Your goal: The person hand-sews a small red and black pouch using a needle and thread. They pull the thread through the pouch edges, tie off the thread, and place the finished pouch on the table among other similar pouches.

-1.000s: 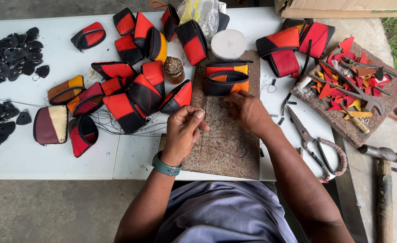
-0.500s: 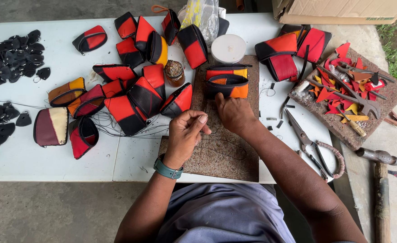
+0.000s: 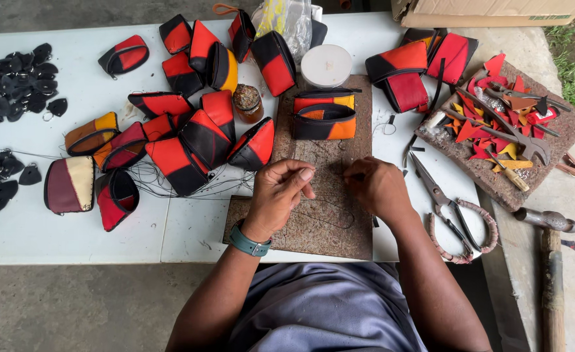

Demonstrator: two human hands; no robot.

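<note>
My left hand (image 3: 280,190) hovers over a brown cork board (image 3: 320,238) on the white table (image 3: 72,228), thumb and fingers pinched on a thin dark thread (image 3: 332,215). The thread loops across the board toward my right hand (image 3: 375,186). That hand is curled shut beside the left one and seems to pinch the thread's other end; what its fingertips hold is hidden. A teal watch (image 3: 248,242) is on my left wrist. An orange and black pouch (image 3: 324,115) lies at the board's far end.
Several red, black and orange pouches (image 3: 183,137) crowd the table's left middle, with a small jar (image 3: 248,103) and a white round lid (image 3: 326,65). Black leather pieces (image 3: 14,85) lie far left. Scissors (image 3: 441,199), a scrap-covered board with tools (image 3: 502,130) and a hammer (image 3: 548,261) sit right.
Both hands have drawn back along the board toward my body, the right one most. A loop of thread now lies on the board between them.
</note>
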